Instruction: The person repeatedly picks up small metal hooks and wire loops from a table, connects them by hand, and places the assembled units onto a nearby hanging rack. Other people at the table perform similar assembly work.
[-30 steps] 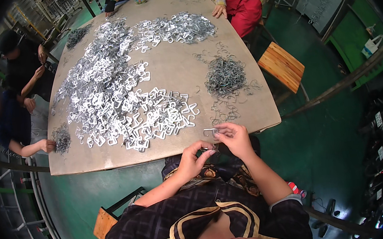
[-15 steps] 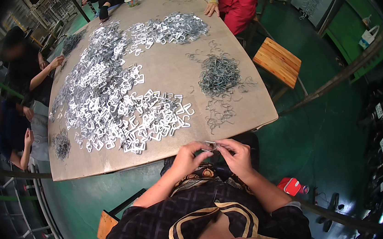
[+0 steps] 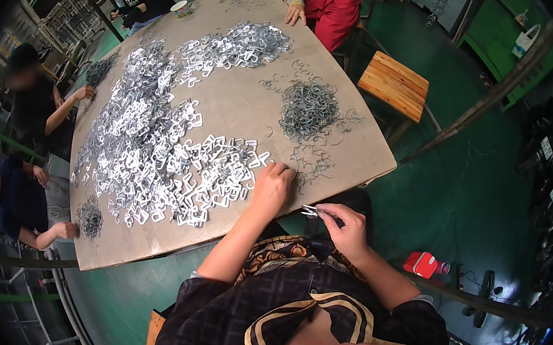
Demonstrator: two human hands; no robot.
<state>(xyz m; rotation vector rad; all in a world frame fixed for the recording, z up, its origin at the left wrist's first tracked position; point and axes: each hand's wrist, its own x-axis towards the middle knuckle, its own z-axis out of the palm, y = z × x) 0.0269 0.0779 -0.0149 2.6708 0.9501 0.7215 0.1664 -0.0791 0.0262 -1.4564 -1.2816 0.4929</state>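
My left hand [image 3: 274, 187] rests at the near table edge, fingers curled and pressed together. Its fingertips are beside loose thin wire clips [image 3: 314, 162]; whatever they pinch is hidden. Just off the table edge, my right hand [image 3: 347, 227] pinches a small silver metal hook [image 3: 309, 210] between thumb and fingers. Many bright silver hooks [image 3: 217, 178], flat and bent, lie in a large heap left of my left hand. A tangled pile of thin grey wire clips [image 3: 309, 109] sits on the right part of the table.
The brown tabletop [image 3: 233, 100] bears smaller wire piles near its left edge and far end, and a paper tub [image 3: 181, 9]. Two people sit at left, another at the far end. Someone in red trousers [image 3: 333, 11] is at far right, near a wooden stool [image 3: 395, 86].
My left hand has let go of the hook and moved forward and left onto the table. My right hand keeps the hook. At far left, a co-worker's hand has lowered to a wire pile.
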